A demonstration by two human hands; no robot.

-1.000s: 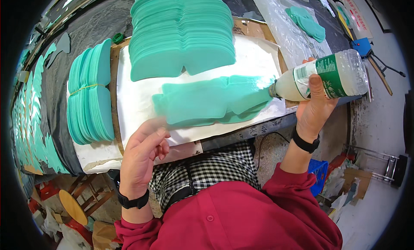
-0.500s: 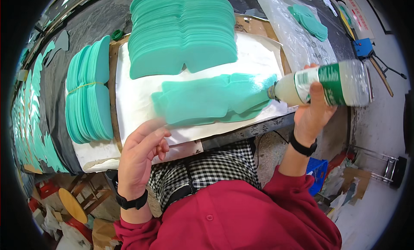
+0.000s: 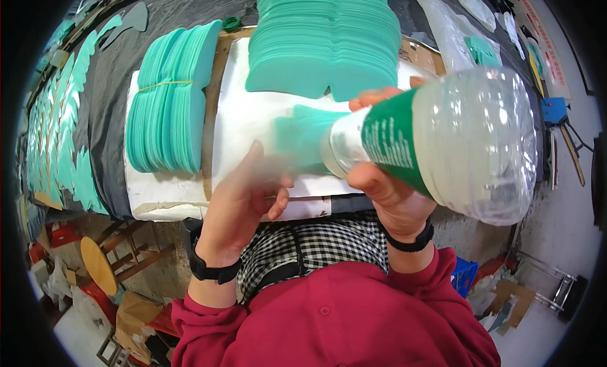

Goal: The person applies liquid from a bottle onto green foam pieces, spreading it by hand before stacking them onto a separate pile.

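Observation:
My right hand [image 3: 399, 205] is wrapped round a clear plastic bottle [image 3: 471, 145] with a green and white label. The bottle is tilted, its base up toward me and its neck down to the left, and it holds a cloudy pale liquid. Under the neck lie overlapping thin teal sheets [image 3: 297, 136], partly hidden by the bottle and spread on white paper [image 3: 234, 139]. My left hand [image 3: 243, 205] hovers at their near left edge, its foremost fingers blurred and apart, with nothing visible in it.
Beyond the sheets stands a large stack of teal shaped pieces [image 3: 322, 44]. To the left is a banded bundle of similar pieces [image 3: 167, 104], with more fanned teal pieces [image 3: 57, 139] at the far left. A small green cap [image 3: 231, 23] lies behind the bundle.
The bottle has moved left and closer to the camera, and now covers much of the sheets. My left hand has shifted slightly right and up. The whole view has shifted.

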